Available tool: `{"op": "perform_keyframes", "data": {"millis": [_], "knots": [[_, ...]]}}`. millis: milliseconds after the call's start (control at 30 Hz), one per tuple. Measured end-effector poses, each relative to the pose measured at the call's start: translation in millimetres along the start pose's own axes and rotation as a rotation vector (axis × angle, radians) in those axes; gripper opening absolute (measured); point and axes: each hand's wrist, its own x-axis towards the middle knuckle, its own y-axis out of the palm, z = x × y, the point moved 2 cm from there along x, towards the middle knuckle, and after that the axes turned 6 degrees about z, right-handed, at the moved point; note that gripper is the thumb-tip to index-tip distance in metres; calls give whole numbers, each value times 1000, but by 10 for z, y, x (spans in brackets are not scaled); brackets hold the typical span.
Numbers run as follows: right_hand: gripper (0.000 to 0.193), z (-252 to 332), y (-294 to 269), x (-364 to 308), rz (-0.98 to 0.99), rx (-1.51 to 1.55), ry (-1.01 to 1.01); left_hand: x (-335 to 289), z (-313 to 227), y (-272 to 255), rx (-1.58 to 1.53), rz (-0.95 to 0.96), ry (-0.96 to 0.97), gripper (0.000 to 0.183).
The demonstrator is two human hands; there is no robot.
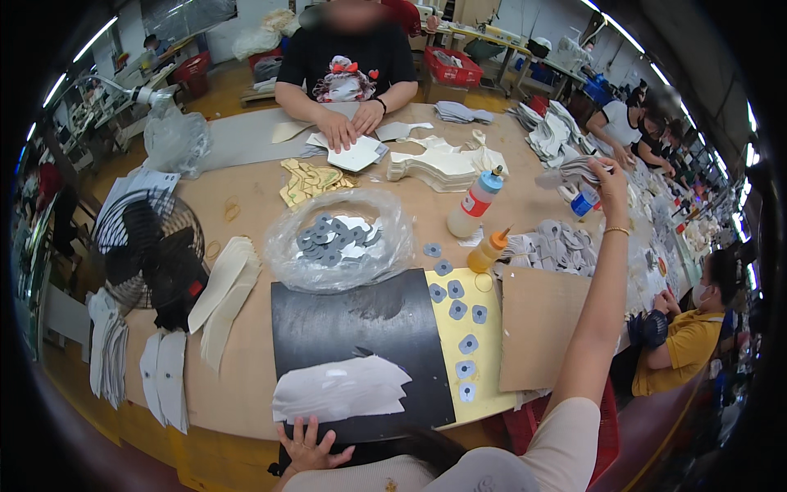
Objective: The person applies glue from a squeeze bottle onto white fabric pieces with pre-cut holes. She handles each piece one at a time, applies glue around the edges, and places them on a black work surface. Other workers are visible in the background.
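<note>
Left grip [310, 449]: spread wide, just by the white pieces [340, 389]
Right grip [611, 184]: pinching a bunch of grey pieces [578, 170]
White pieces: lying on the black board [328, 328] on the table [238, 394]

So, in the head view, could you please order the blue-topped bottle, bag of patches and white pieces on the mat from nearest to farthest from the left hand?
1. White pieces: by the left hand.
2. Bag of patches: beyond the mat.
3. Blue-topped bottle: farther, toward the right.
</note>
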Motion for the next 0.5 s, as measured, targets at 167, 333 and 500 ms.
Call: {"op": "perform_keyframes", "data": {"millis": [167, 333, 500], "knots": [[23, 1365, 214, -759, 228, 18, -270, 181, 70, -372, -336, -87, 61, 93], [23, 2168, 902, -1877, 532, 140, -439, 1012, 106, -1137, -430, -360, 47, 89], [43, 2159, 1643, -3055, 713, 98, -321, 1523, 5, -1880, -546, -388, 30, 96]]}}
